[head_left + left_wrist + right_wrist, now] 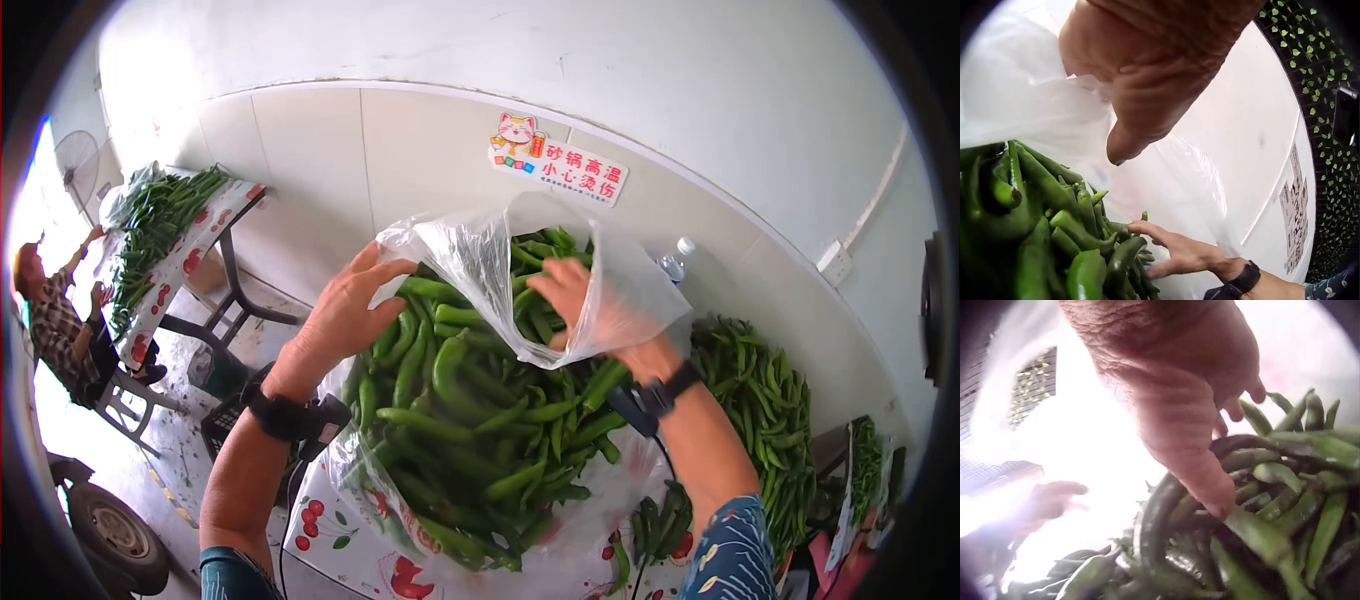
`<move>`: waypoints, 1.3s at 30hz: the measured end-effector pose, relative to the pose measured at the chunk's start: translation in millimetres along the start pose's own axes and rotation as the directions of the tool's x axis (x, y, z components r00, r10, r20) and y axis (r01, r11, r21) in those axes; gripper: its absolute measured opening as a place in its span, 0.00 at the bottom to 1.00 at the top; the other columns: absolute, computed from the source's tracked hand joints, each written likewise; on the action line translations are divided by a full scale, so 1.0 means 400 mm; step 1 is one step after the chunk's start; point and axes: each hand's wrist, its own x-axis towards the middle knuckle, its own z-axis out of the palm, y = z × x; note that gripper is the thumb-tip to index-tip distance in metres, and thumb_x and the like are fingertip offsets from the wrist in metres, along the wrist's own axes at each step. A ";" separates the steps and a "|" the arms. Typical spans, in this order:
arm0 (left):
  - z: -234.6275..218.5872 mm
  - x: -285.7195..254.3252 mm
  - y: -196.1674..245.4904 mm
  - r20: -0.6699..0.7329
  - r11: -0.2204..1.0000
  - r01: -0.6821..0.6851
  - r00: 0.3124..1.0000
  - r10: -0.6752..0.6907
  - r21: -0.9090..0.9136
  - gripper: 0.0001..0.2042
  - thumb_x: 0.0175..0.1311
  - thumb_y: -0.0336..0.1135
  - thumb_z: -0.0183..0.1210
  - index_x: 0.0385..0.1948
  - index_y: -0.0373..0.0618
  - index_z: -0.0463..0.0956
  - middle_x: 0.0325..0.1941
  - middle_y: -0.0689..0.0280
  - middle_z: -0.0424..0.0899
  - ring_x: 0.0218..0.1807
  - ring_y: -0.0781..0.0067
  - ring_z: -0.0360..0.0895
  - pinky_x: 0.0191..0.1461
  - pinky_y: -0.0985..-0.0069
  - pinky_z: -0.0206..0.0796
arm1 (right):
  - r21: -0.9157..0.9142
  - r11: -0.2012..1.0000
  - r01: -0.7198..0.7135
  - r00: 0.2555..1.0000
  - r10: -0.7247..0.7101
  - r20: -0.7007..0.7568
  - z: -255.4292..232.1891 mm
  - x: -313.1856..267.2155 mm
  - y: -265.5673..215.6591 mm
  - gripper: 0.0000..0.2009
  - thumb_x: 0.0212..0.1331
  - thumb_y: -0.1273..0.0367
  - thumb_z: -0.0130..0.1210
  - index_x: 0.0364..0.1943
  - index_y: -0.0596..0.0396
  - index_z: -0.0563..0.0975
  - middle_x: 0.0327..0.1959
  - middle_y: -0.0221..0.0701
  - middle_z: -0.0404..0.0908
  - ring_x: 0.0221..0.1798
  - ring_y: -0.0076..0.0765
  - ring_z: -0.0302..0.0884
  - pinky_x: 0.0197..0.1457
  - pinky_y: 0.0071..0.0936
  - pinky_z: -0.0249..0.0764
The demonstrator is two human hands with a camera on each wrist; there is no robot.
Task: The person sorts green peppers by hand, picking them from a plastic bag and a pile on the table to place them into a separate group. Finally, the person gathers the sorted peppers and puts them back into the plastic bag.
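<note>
A clear plastic bag (455, 240) full of long green peppers (445, 400) stands on the table in the head view. My left hand (345, 310) grips the bag's edge at its left side, with thumb and fingers on either side of the film. My right hand (575, 300) reaches into the mouth of the bag, partly behind the film. In the right wrist view, the thumb of the right hand (1191, 425) touches a pepper (1257, 534), its fingers spread over the pile. The left wrist view shows the left hand (1141, 69) above the peppers (1079, 225).
A cherry-print tablecloth (340, 540) covers the table. More peppers (755, 420) are heaped at right, near a water bottle (677, 260) by the wall. At far left a person (60, 310) sits at another table (210, 240) piled with peppers.
</note>
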 end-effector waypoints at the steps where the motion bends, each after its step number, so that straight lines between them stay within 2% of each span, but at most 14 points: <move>1: 0.000 -0.006 0.002 -0.024 0.999 -0.014 1.000 0.015 0.046 0.25 0.51 0.30 0.59 0.56 0.44 0.70 0.59 0.47 0.70 0.61 0.44 0.66 0.64 0.60 0.58 | 0.063 0.997 0.034 0.992 -0.041 0.119 -0.049 -0.028 -0.036 0.42 0.42 0.60 0.68 0.65 0.52 0.60 0.66 0.41 0.60 0.69 0.49 0.57 0.70 0.45 0.56; 2: 0.002 -0.015 0.005 -0.049 0.995 -0.027 0.998 0.032 0.092 0.25 0.51 0.30 0.59 0.56 0.45 0.70 0.60 0.47 0.68 0.63 0.43 0.64 0.65 0.58 0.56 | 0.241 0.970 0.004 0.951 -0.078 0.298 -0.162 -0.054 -0.109 0.43 0.43 0.57 0.67 0.65 0.53 0.59 0.66 0.41 0.61 0.70 0.48 0.56 0.70 0.44 0.57; 3: 0.003 -0.023 0.018 -0.071 0.990 -0.041 0.996 0.051 0.136 0.26 0.50 0.30 0.60 0.56 0.46 0.70 0.62 0.46 0.67 0.65 0.43 0.62 0.67 0.57 0.54 | 0.476 0.879 0.037 0.970 -0.146 0.194 -0.190 -0.081 -0.111 0.36 0.52 0.61 0.61 0.65 0.61 0.60 0.62 0.46 0.65 0.66 0.47 0.63 0.65 0.36 0.66; 5: -0.010 -0.046 0.059 -0.061 0.982 -0.056 0.996 0.068 0.178 0.27 0.48 0.30 0.61 0.56 0.47 0.71 0.66 0.46 0.61 0.69 0.44 0.55 0.69 0.55 0.49 | 0.881 0.470 -0.058 0.998 0.006 0.063 -0.223 -0.117 -0.079 0.33 0.55 0.59 0.59 0.63 0.60 0.62 0.62 0.43 0.65 0.63 0.41 0.67 0.60 0.33 0.71; 6: -0.016 -0.059 0.083 -0.055 0.978 -0.064 0.996 0.076 0.200 0.28 0.47 0.29 0.62 0.56 0.47 0.71 0.68 0.46 0.59 0.71 0.45 0.52 0.70 0.55 0.46 | 0.981 0.190 -0.045 0.994 0.104 0.025 -0.242 -0.129 -0.060 0.32 0.57 0.58 0.58 0.62 0.60 0.63 0.63 0.41 0.65 0.61 0.38 0.69 0.58 0.31 0.73; 8: -0.023 -0.089 0.129 0.003 0.976 -0.045 0.999 0.045 0.215 0.30 0.43 0.30 0.64 0.56 0.47 0.71 0.70 0.48 0.54 0.73 0.47 0.48 0.72 0.56 0.44 | 0.995 -0.098 0.003 0.924 0.381 0.035 -0.281 -0.112 -0.014 0.23 0.62 0.56 0.55 0.54 0.57 0.70 0.54 0.36 0.73 0.50 0.31 0.76 0.47 0.28 0.77; 11: -0.034 -0.161 0.208 0.040 0.956 -0.078 0.997 0.070 0.281 0.29 0.43 0.28 0.65 0.55 0.47 0.72 0.70 0.50 0.55 0.73 0.47 0.49 0.71 0.56 0.46 | 0.975 0.041 -0.217 0.773 0.618 0.146 -0.271 -0.122 0.049 0.17 0.64 0.55 0.53 0.44 0.56 0.76 0.42 0.30 0.80 0.38 0.24 0.79 0.36 0.24 0.77; 15: -0.048 -0.270 0.320 0.022 0.977 -0.073 0.997 0.070 0.203 0.26 0.44 0.25 0.64 0.52 0.46 0.74 0.69 0.54 0.61 0.71 0.49 0.55 0.71 0.58 0.51 | 0.948 0.139 -0.288 0.922 0.307 0.236 -0.260 -0.231 -0.011 0.16 0.66 0.56 0.51 0.40 0.55 0.77 0.36 0.26 0.81 0.36 0.23 0.78 0.33 0.19 0.73; 19: -0.038 -0.400 0.418 0.026 1.000 0.012 1.000 -0.011 -0.019 0.23 0.40 0.19 0.55 0.45 0.41 0.76 0.59 0.52 0.74 0.62 0.52 0.71 0.64 0.63 0.62 | 0.944 0.160 -0.287 0.908 0.358 0.215 -0.254 -0.454 -0.020 0.14 0.65 0.58 0.52 0.41 0.54 0.77 0.36 0.26 0.81 0.38 0.21 0.77 0.35 0.20 0.73; 23: -0.011 -0.522 0.486 0.266 0.927 0.170 0.961 -0.080 -0.336 0.22 0.38 0.17 0.60 0.42 0.39 0.78 0.45 0.54 0.83 0.51 0.58 0.80 0.55 0.70 0.70 | 0.788 0.332 -0.518 0.798 0.520 0.305 -0.098 -0.698 0.010 0.21 0.60 0.57 0.56 0.51 0.58 0.73 0.48 0.34 0.78 0.50 0.32 0.77 0.49 0.28 0.74; 26: 0.039 -0.557 0.539 0.496 0.890 0.159 0.864 0.084 -0.428 0.22 0.42 0.20 0.63 0.46 0.41 0.77 0.47 0.56 0.82 0.52 0.56 0.79 0.56 0.67 0.71 | 0.435 0.601 -0.670 0.742 0.545 0.390 0.049 -0.844 -0.061 0.31 0.56 0.58 0.58 0.61 0.60 0.66 0.61 0.46 0.70 0.64 0.46 0.68 0.66 0.34 0.63; 29: 0.082 -0.563 0.584 0.557 0.887 0.194 0.827 0.082 -0.419 0.20 0.46 0.22 0.64 0.46 0.42 0.77 0.48 0.57 0.81 0.53 0.54 0.77 0.55 0.66 0.70 | 0.500 0.314 -0.807 0.535 0.747 0.395 0.102 -0.962 -0.089 0.35 0.54 0.55 0.59 0.63 0.59 0.63 0.64 0.50 0.66 0.67 0.47 0.64 0.69 0.34 0.59; 34: 0.172 -0.558 0.644 0.486 0.901 -0.007 0.840 0.241 -0.434 0.18 0.49 0.23 0.62 0.45 0.45 0.77 0.48 0.59 0.79 0.50 0.55 0.77 0.52 0.65 0.71 | 0.263 0.325 -0.909 0.404 0.844 0.353 0.139 -0.909 -0.268 0.43 0.45 0.50 0.63 0.66 0.50 0.60 0.69 0.50 0.55 0.70 0.60 0.54 0.69 0.44 0.58; 39: 0.180 -0.543 0.666 0.467 0.938 -0.067 0.853 0.231 -0.341 0.21 0.46 0.26 0.65 0.47 0.46 0.77 0.52 0.59 0.78 0.53 0.54 0.76 0.55 0.64 0.69 | 0.217 0.541 -0.813 0.582 0.766 0.273 0.159 -0.900 -0.333 0.39 0.39 0.68 0.64 0.62 0.49 0.61 0.57 0.46 0.65 0.58 0.62 0.64 0.62 0.46 0.65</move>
